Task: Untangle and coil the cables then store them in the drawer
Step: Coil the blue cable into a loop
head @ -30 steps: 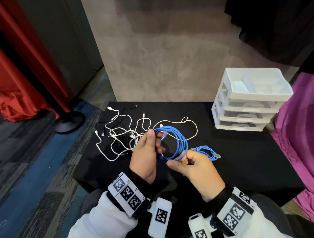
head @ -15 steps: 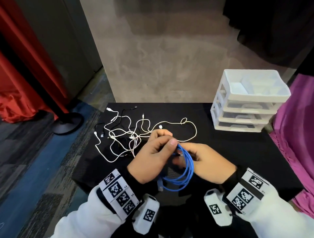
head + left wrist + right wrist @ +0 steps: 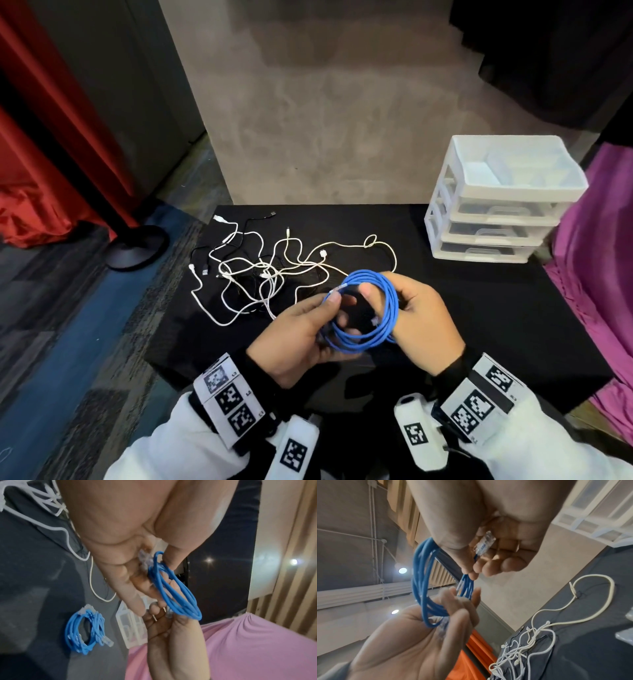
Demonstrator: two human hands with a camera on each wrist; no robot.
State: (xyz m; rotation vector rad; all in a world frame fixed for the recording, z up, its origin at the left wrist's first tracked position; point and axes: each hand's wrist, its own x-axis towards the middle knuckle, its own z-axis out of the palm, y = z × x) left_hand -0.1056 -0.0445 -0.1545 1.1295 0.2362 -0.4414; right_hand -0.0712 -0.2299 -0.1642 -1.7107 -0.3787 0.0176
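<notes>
We see a black table [image 3: 479, 308] that carries everything, set against a grey wall, with red cloth far to the left and pink cloth along the right edge. On its far right corner stands a white drawer unit [image 3: 493, 219] with three closed drawers and an open tray on top. Across the far left half of the table sprawls a tangle of white and black cables [image 3: 270, 270], well apart from the drawer unit. Nearer to us, above the near middle of the table, our two hands hold a blue cable coil [image 3: 373, 322] between them, lifted off the surface. The left hand [image 3: 301, 339] sits at the coil's left side; its thumb and forefinger pinch the strand just behind one clear plug, while its other fingers curl under the loops. The right hand [image 3: 421, 322] is at the coil's right side, its fingers passing through the ring and its thumb pressing the loops from outside, so both hands are clamped on the same coil, close together but not touching as far as we can tell. In the left wrist view a second blue coil [image 3: 85, 630] lies flat on the table beyond the hands, near the drawer unit. In the right wrist view a clear plug [image 3: 483, 545] rests in the right palm.
</notes>
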